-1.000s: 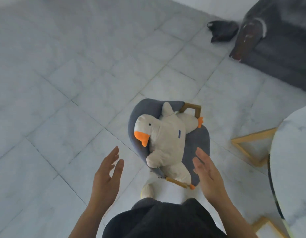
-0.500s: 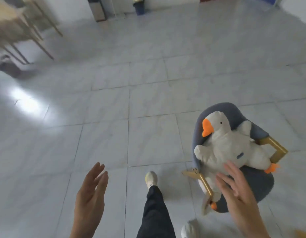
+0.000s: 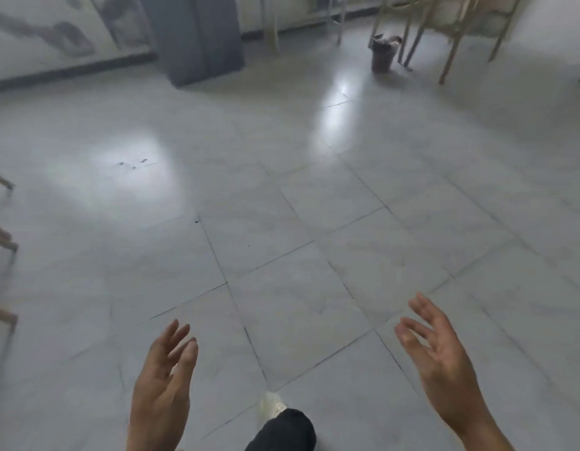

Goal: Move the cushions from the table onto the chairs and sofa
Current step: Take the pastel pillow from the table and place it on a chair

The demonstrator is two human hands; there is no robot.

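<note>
Left hand (image 3: 161, 395) and right hand (image 3: 445, 362) are bare, and the forearms (image 3: 477, 431) are bare down to the lower frame edge. One black trouser leg (image 3: 283, 431) shows at bottom centre, plain matte fabric. The shoe (image 3: 271, 405) beneath it is pale off-white with a rounded toe, too blurred to make out laces or sole.

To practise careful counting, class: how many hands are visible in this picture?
2. The left hand is low, left of centre; the right hand is at the lower right. Both hover open over the tiled floor, holding nothing. None seems hidden.
</note>
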